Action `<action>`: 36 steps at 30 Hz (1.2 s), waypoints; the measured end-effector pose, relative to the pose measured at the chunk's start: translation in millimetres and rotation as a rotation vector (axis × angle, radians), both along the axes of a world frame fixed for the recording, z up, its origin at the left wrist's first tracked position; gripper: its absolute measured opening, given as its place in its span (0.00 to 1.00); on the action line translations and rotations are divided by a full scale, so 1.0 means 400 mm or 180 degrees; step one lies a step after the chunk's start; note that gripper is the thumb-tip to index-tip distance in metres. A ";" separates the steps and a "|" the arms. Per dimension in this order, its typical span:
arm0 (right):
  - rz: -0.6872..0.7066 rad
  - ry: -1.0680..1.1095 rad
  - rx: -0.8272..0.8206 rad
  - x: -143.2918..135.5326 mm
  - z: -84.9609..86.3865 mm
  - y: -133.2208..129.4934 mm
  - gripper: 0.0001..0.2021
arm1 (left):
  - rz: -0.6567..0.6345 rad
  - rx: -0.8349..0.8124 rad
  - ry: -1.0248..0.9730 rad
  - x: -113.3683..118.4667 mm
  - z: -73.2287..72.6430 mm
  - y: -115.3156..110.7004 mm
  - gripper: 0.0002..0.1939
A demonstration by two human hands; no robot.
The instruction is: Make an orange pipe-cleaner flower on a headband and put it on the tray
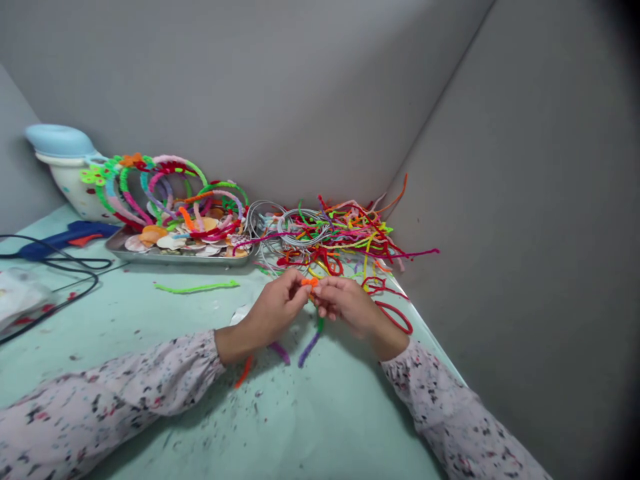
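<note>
Between the fingertips of my left hand (280, 300) and my right hand (350, 303) is a short, bent piece of orange pipe cleaner (311, 283). Both hands are closed in a pinch on it, so only its upper part shows. Just below my right fingers a green and purple pipe cleaner (311, 348) slants down; its upper end is hidden. Another purple piece (280, 352) and an orange piece (243, 373) lie partly under my left wrist. A light green pipe cleaner (197, 287) rests on the table to the left.
A metal tray (190, 260) holds shells and fuzzy coloured hoops. Behind my hands spreads a tangled heap of pipe cleaners (360, 223) with wire coils (305, 227). At left are a blue glue gun (65, 240), black cable (95, 280) and white container (75, 187). Grey walls enclose the table.
</note>
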State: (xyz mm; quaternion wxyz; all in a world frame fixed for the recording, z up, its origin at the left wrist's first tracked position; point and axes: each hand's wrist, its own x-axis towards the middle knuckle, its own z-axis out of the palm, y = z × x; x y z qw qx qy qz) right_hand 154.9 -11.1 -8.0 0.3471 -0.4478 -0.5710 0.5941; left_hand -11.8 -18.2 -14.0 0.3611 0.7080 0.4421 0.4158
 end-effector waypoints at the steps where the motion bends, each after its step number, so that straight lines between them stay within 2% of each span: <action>1: -0.0067 -0.0250 0.0220 -0.001 0.003 -0.002 0.09 | 0.0014 -0.0010 0.0062 0.000 0.002 0.000 0.06; 7: -0.0132 -0.1677 0.2335 0.006 0.010 -0.013 0.05 | -0.0147 -0.0499 -0.0148 -0.001 0.000 0.011 0.08; 9: -0.0028 -0.1931 0.2761 0.010 0.005 -0.015 0.05 | -0.0275 -0.0767 -0.0377 -0.002 -0.007 0.016 0.08; 11: 0.0042 -0.2002 0.2905 0.013 -0.002 -0.012 0.06 | -0.0381 -0.0945 -0.0560 -0.004 -0.013 0.020 0.08; 13: 0.0037 -0.1872 0.2700 0.015 -0.006 -0.006 0.06 | -0.0402 -0.0991 -0.0678 -0.004 -0.017 0.022 0.08; 18: 0.0060 -0.0914 0.1019 0.020 -0.001 0.013 0.10 | -0.0299 -0.0979 -0.0848 0.002 -0.016 0.019 0.06; 20: 0.0003 -0.0690 0.0645 0.020 0.002 0.016 0.10 | -0.0308 -0.0990 -0.0835 0.004 -0.013 0.015 0.06; 22: 0.0002 -0.0533 0.0563 0.021 0.001 0.016 0.11 | -0.0367 -0.1043 -0.0866 0.004 -0.006 0.010 0.07; 28: 0.0141 -0.0262 0.0812 0.020 0.000 0.011 0.10 | -0.0813 -0.1371 -0.1130 0.000 0.017 -0.003 0.08; 33: 0.0099 -0.0230 0.0680 0.015 0.006 0.011 0.11 | -0.0416 -0.1273 -0.1201 0.005 0.011 -0.002 0.06; 36: 0.0073 -0.0234 0.0699 0.012 0.000 0.011 0.11 | -0.0327 -0.1218 -0.1223 0.006 0.008 -0.002 0.07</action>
